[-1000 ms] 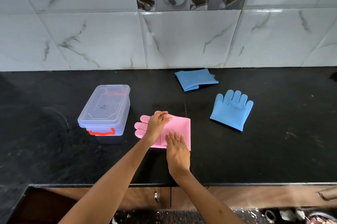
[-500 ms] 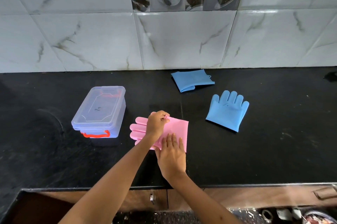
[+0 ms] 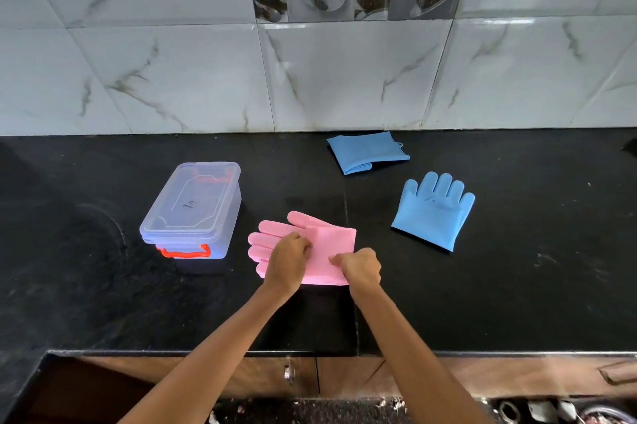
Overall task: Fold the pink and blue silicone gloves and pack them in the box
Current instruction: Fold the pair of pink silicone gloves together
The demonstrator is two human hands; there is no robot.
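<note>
Where the black stone countertop [image 3: 482,303] meets marble-look wall tiles [image 3: 172,79], a clear lidded box [image 3: 193,210] with red latches stands left, a faint unreadable scrawl on its lid. Pink glove [image 3: 331,244] lies centre; left hand [image 3: 287,261] and right hand [image 3: 360,268], fingers curled, pinch its folded cuff. Flat blue glove [image 3: 432,213] right; folded blue glove [image 3: 367,151] behind.

On the bench [image 3: 103,303], the lidded box [image 3: 191,210] sits left of the near glove [image 3: 331,251]. Both hands rest on that glove. Right of it lies a flat glove [image 3: 431,216], with a folded glove [image 3: 367,152] behind, near the wall.
</note>
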